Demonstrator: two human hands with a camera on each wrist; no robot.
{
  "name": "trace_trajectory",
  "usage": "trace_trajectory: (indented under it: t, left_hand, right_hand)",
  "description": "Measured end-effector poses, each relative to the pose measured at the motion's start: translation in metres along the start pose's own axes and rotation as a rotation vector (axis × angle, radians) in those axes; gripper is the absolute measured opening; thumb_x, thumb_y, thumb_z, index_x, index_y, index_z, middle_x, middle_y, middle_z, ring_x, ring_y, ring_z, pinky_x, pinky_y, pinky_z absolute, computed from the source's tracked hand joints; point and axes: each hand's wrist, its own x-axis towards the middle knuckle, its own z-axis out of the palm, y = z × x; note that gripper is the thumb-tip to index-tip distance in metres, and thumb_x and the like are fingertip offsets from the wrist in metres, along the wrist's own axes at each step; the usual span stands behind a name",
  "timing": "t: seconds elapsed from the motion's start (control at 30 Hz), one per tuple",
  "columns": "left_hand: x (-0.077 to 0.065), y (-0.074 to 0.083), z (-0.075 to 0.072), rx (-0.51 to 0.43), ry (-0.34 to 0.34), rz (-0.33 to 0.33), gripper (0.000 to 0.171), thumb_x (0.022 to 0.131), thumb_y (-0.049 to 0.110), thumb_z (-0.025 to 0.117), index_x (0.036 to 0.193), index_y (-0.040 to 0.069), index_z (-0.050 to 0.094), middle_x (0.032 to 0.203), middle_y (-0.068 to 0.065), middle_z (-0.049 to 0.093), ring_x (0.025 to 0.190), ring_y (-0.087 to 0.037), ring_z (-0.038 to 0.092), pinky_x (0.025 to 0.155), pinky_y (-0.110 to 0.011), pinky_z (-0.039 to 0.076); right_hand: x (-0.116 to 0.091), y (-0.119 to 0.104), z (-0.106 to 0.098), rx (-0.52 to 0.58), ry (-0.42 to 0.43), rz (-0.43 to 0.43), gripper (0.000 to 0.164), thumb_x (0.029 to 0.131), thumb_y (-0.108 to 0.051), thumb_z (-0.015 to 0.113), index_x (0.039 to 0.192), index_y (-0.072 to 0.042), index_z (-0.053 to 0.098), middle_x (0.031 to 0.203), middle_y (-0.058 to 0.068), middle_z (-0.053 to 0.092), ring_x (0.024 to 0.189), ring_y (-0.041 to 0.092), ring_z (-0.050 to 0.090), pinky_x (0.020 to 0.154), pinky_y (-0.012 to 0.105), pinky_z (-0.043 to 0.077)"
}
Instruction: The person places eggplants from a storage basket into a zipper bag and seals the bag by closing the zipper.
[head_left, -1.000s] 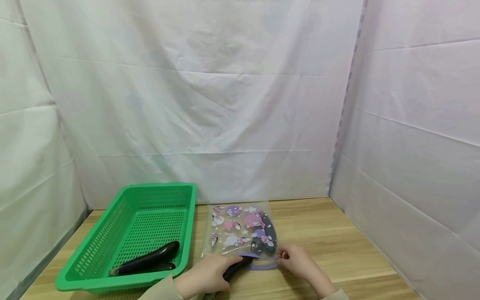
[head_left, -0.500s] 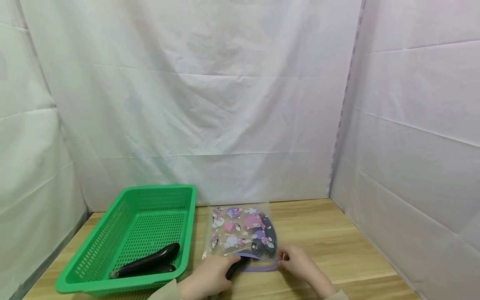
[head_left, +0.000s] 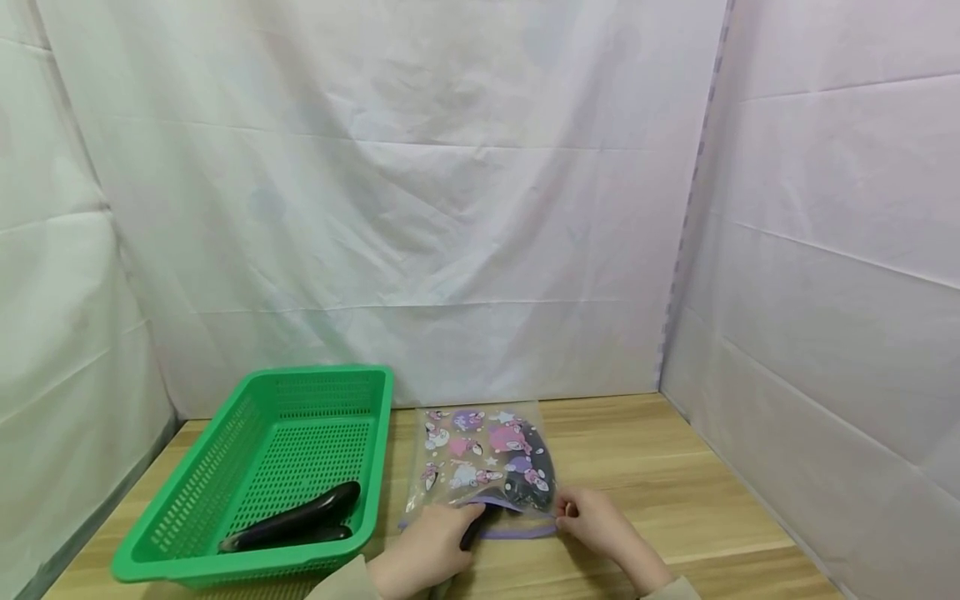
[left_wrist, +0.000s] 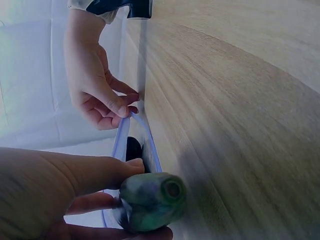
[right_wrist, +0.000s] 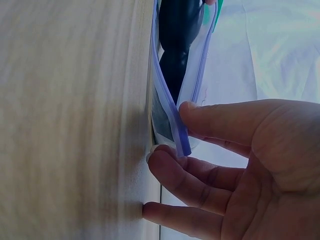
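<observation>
A clear zip bag [head_left: 442, 462] with pink and purple cartoon prints lies flat on the wooden table, its purple-edged mouth [head_left: 517, 533] gaping toward me. My left hand [head_left: 426, 546] grips a dark eggplant [head_left: 476, 527] near its green stem end [left_wrist: 155, 200]; the far end reaches into the bag's mouth. At the mouth's right corner, my right hand [head_left: 596, 521] pinches the purple zip strip [right_wrist: 172, 110] between thumb and fingers. Another eggplant [head_left: 538, 454] shows dark through the bag's right side.
To the left stands a green perforated basket [head_left: 384, 433] holding two eggplants [head_left: 300, 518], one partly over the other. White cloth [head_left: 420, 217] hangs behind the table and along both sides.
My left hand has moved slightly right and forward, and the eggplant it holds sits farther into the bag. The right hand stays at the bag's corner.
</observation>
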Motion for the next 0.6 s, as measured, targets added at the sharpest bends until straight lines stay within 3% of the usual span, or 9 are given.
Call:
trace_trajectory:
  t: [0.2, 0.43, 0.6]
  left_hand:
    - [0.003, 0.001, 0.003, 0.035, 0.047, 0.031, 0.056, 0.071, 0.013, 0.077, 0.124, 0.001, 0.062, 0.105, -0.006, 0.071, 0.100, -0.019, 0.064, 0.081, -0.034, 0.051]
    - [0.009, 0.002, 0.008, 0.039, 0.082, 0.011, 0.053, 0.073, 0.018, 0.080, 0.121, 0.001, 0.063, 0.097, -0.005, 0.071, 0.094, -0.021, 0.066, 0.075, -0.034, 0.053]
    - [0.012, 0.002, 0.012, 0.081, 0.136, 0.032, 0.045, 0.072, 0.021, 0.080, 0.111, 0.004, 0.065, 0.083, -0.002, 0.069, 0.083, -0.020, 0.066, 0.072, -0.036, 0.053]
  right_hand:
    - [0.001, 0.001, 0.001, 0.011, -0.005, 0.011, 0.019, 0.078, -0.005, 0.072, 0.072, -0.016, 0.058, 0.066, -0.008, 0.051, 0.060, 0.009, 0.045, 0.054, 0.027, 0.040]
    - [0.001, 0.001, 0.001, 0.009, 0.000, 0.017, 0.019, 0.078, -0.004, 0.072, 0.072, -0.016, 0.058, 0.067, -0.007, 0.052, 0.061, 0.009, 0.046, 0.054, 0.027, 0.041]
    - [0.001, 0.001, 0.002, 0.005, 0.002, 0.023, 0.020, 0.078, -0.005, 0.073, 0.072, -0.016, 0.057, 0.067, -0.007, 0.052, 0.060, 0.009, 0.046, 0.054, 0.027, 0.040]
